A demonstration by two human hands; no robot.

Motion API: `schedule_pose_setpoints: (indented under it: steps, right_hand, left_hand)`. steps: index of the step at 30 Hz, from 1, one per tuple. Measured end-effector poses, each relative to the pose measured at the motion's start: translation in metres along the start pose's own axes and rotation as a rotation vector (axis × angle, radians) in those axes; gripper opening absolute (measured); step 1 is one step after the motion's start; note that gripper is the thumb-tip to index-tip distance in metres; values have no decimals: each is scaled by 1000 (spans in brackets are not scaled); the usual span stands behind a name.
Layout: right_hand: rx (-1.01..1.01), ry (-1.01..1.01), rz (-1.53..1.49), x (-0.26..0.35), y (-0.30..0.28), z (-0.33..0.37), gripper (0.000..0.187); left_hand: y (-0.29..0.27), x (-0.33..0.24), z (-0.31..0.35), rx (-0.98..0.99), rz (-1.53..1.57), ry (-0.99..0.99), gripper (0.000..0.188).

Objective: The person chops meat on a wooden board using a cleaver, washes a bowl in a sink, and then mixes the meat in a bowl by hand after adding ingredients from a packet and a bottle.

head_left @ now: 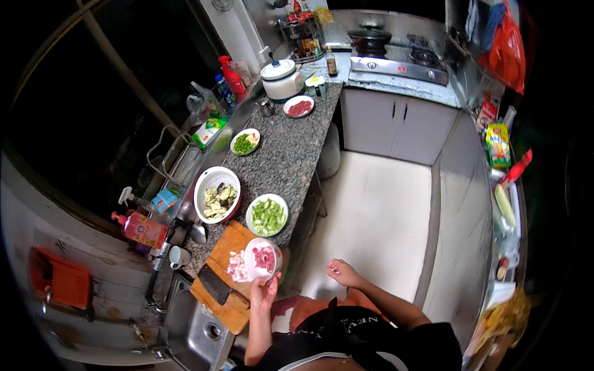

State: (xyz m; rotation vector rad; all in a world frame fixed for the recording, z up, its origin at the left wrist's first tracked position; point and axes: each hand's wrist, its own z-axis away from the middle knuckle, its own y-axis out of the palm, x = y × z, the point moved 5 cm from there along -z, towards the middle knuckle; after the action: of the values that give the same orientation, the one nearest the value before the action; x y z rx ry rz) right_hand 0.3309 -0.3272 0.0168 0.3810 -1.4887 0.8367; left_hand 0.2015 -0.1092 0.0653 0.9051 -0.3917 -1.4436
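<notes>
Head view: left hand (265, 289) grips the near rim of a small white bowl of chopped red meat (263, 258), held over the right end of a wooden cutting board (230, 312). More chopped meat (236, 267) lies on the board just beside the bowl; a cleaver (215, 284) rests flat further left. Right hand (341, 272) hangs free over the floor, fingers loosely curled, holding nothing. Beyond the board on the granite counter (291, 154): a bowl of green vegetables (267, 215) and a white colander of sliced vegetables (217, 194).

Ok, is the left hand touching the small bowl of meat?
Touching. The head view shows the left hand gripping the near rim of the small bowl of meat over the cutting board.
</notes>
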Motion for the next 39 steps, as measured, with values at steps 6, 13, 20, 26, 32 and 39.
schedule_pose_setpoints:
  steps: [6,13,20,26,32,39]
  right_hand:
    - [-199,105,-163,-54,-102,-8,14]
    - [-120,231,-165,-67,-174,-78,13]
    - [-14,149,112,-73,-274,-226,14]
    - [215,89,115,-20,-345,-396,16]
    - [469,-78,46,72,-375,-627,18]
    - [472,-190,78,187,-342,-908,14]
  left_hand:
    - [90,58,-83,-16,-124,-53,34]
    - [162,78,-202,54,-266,26,35]
    - [222,73,-316,-83,-214,189,36]
    - [255,44,-376,-191,-171,260,39]
    - [269,28,-418,-294,-103,331,42]
    - [279,51,-463,-395,53,571,42]
